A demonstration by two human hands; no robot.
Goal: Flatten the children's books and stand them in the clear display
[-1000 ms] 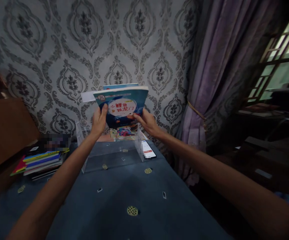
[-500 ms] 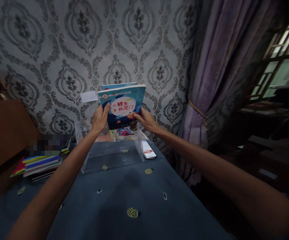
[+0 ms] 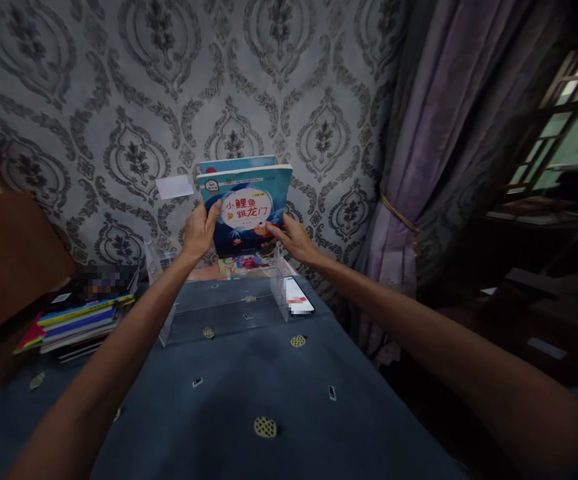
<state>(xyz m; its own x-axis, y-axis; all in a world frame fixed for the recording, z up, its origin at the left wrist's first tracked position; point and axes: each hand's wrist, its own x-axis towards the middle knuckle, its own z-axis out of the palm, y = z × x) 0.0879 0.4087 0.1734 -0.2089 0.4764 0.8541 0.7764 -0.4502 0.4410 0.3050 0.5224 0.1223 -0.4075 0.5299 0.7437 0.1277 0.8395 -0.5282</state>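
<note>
A blue children's book (image 3: 247, 200) with a white oval and orange characters on its cover stands upright over a clear acrylic rack (image 3: 219, 313) at the far end of the table. My left hand (image 3: 199, 230) grips its left edge, thumb on the cover. My right hand (image 3: 293, 239) holds its lower right corner. Another blue book (image 3: 236, 162) stands right behind it, against the wall. A colourful book (image 3: 241, 265) shows low in the rack below the held one.
A stack of books (image 3: 76, 320) lies at the left on the dark blue tablecloth (image 3: 249, 400). A phone (image 3: 299, 297) lies just right of the rack. A brown board (image 3: 9, 253) leans at the far left. A purple curtain (image 3: 433, 167) hangs at the right.
The book has tilted from leaning toward me to nearly upright and moved slightly back toward the wall. Both hands stay on it.
</note>
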